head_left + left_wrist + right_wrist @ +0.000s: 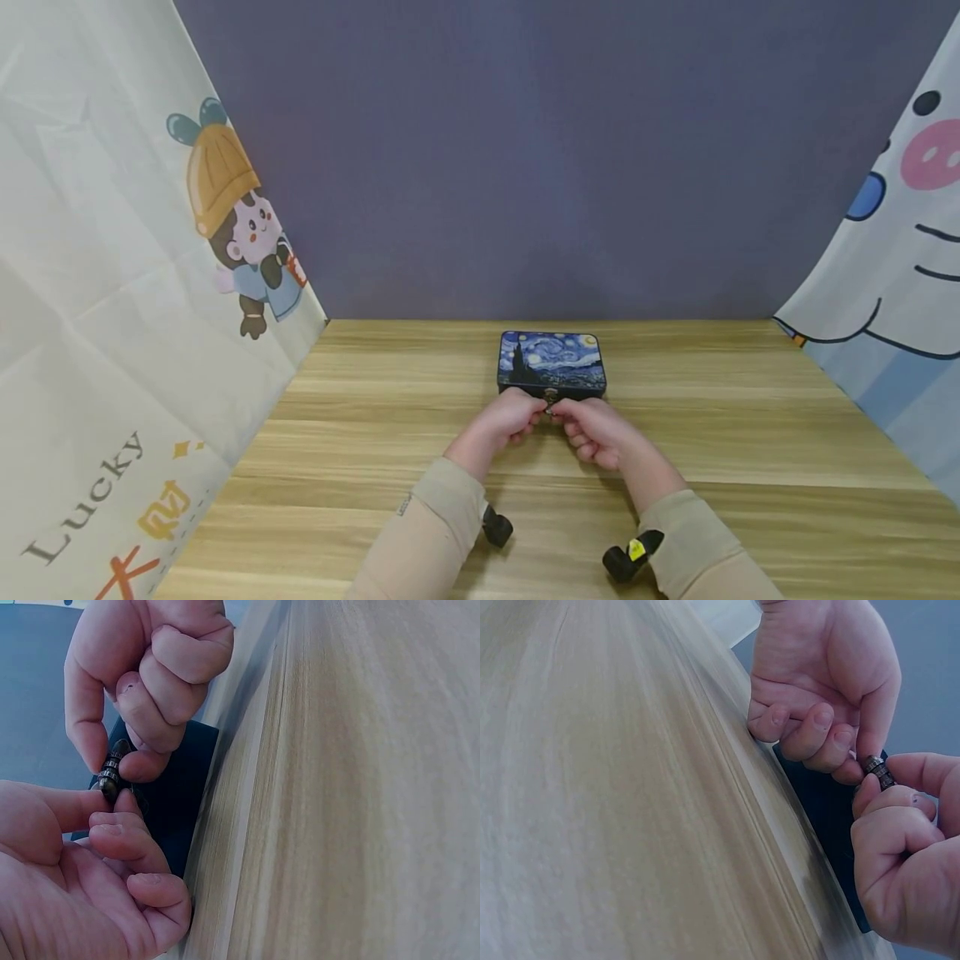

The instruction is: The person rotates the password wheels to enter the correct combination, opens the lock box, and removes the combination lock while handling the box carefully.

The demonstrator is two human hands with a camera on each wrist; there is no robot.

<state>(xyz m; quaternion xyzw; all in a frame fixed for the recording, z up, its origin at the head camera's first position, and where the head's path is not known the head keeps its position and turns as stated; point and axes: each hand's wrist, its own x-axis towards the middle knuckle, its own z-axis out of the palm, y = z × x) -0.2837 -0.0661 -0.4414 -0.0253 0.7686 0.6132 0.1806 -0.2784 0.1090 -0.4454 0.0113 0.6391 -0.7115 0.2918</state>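
A small dark metal combination lock [112,766], barrel-shaped with numbered rings, is held between both hands at the front of a tin box [558,358]. The box lies closed on the table, its lid printed with a swirling blue night-sky painting. My left hand [512,414] pinches one end of the lock between thumb and index finger, the other fingers curled. From the opposite side my right hand [596,429] pinches the other end. A metal clasp [551,392] sits at the box's front edge, just above the fingertips. Fingers hide whether the lock hangs in it.
Wood-grain table [390,400] surrounds the box. Behind it rises a dark blue-grey panel [525,167]. Printed cloths hang on the left [112,292] and right [915,333]. Black wrist cameras [497,527] are strapped near both sleeves.
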